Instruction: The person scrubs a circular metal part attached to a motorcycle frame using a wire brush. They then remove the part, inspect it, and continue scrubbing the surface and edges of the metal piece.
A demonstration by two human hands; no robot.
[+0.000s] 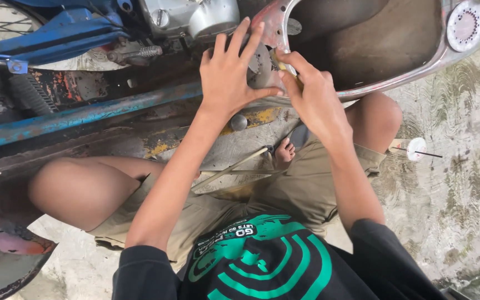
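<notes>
**Hands at the round plate inside a rusted vehicle shell**

The left hand (pixel 230 75) lies flat against the work with its fingers spread wide apart; we read this as a bracing hold, the palm steadying a round grey metal plate (pixel 260 65) that sits at the edge of the shell, while the thumb stretches rightward toward the other hand. Left of it we see a blue frame tube (pixel 56 40) and, below that, a coil spring (pixel 29 91) and a flaking blue-painted rail (pixel 84 114), all belonging to an old motorcycle lying close by. Further right, the right hand (pixel 312 100) has its thumb and forefinger pinched together on a small yellowish piece (pixel 276 58) set against the plate; what that piece is, we cannot tell. The two hands touch at the thumbs, so the flat hand appears to hold the plate still for the finer pinch. Behind them curves the rusted shell (pixel 362 50), its rim carrying a perforated disc (pixel 465 25) at far right. On the concrete ground (pixel 462 183) lies a small white disc on a thin pin (pixel 416 149).
</notes>
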